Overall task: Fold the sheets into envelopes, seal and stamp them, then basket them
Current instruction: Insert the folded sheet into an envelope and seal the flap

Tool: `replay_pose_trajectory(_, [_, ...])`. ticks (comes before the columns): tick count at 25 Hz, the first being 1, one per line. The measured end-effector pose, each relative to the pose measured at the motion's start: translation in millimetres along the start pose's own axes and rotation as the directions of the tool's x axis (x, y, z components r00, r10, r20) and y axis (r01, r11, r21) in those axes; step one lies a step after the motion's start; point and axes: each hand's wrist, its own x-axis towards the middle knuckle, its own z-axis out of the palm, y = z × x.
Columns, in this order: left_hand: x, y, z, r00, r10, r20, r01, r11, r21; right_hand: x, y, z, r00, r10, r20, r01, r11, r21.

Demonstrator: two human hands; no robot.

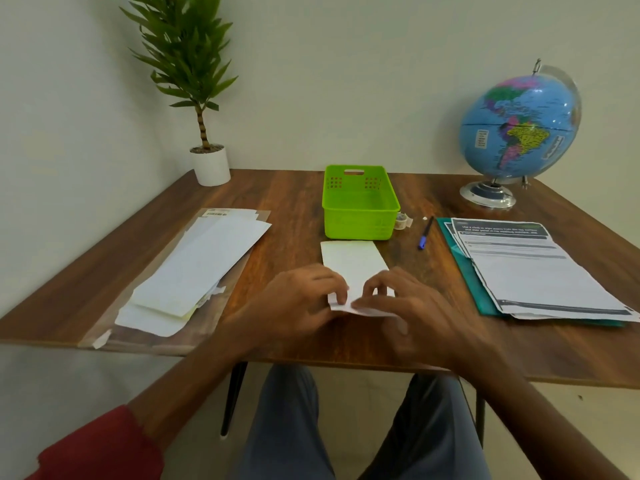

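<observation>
A white envelope (353, 261) lies lengthwise on the wooden table (298, 209), just in front of the green basket (360, 216), which has nothing in it. My left hand (298, 299) and my right hand (412, 306) both press on the envelope's near end, fingertips pinching a folded white edge there. A pile of white envelopes (194, 271) on clear plastic lies to the left. Printed sheets (533, 268) on a teal folder (474, 289) lie to the right.
A small roll of tape (401, 221) sits right of the basket, and a blue pen (425, 233) lies beside it. A globe (516, 129) stands at the back right, a potted plant (207, 157) at the back left. My knees show under the table's near edge.
</observation>
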Motion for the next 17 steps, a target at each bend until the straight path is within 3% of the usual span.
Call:
replay_pose_trajectory(4, [-11.8,0.3,17.1,0.972,-0.105,0.209,0.103,0.994,0.025,-12.3,3.3,23.6,0.969,0.080,0.235,-0.096,0.994,0.056])
replay_pose_trajectory(9, [-12.4,1.4,15.1,0.940,-0.173,0.293,0.173,0.985,0.028,-17.3,-1.1,25.9,0.941,0.140,0.309,-0.178,0.979,0.100])
replay_pose_trajectory(13, [8.3,-14.2,28.4,0.944,-0.248,0.216,0.263,0.964,-0.041,-13.2,-1.5,21.9,0.927,0.168,0.335,-0.211,0.973,0.098])
replay_pose_trajectory(17, [47.1,-27.2,53.3,0.944,-0.251,0.216,0.256,0.967,0.002,-18.9,2.1,16.3,0.910,0.212,0.356,-0.261,0.961,0.094])
